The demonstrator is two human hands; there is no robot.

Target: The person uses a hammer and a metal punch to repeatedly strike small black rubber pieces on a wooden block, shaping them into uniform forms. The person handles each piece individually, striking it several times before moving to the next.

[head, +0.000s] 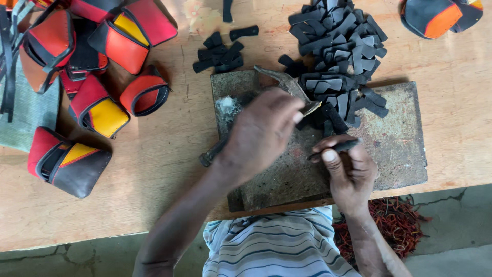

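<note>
2 bare hands work over a worn stone slab [394, 149] on a wooden table [154, 174], with a big heap of black leather tabs [341, 48] spilling onto the slab's far edge and red, orange and yellow pouches [97, 66] crowding the table's left side. Closed around a hammer [287, 84], the left hand [261, 133] hides most of its handle, while the right hand [351, 172] pinches 1 black tab [341, 147] between thumb and fingers just above the slab, beside the heap.
</note>
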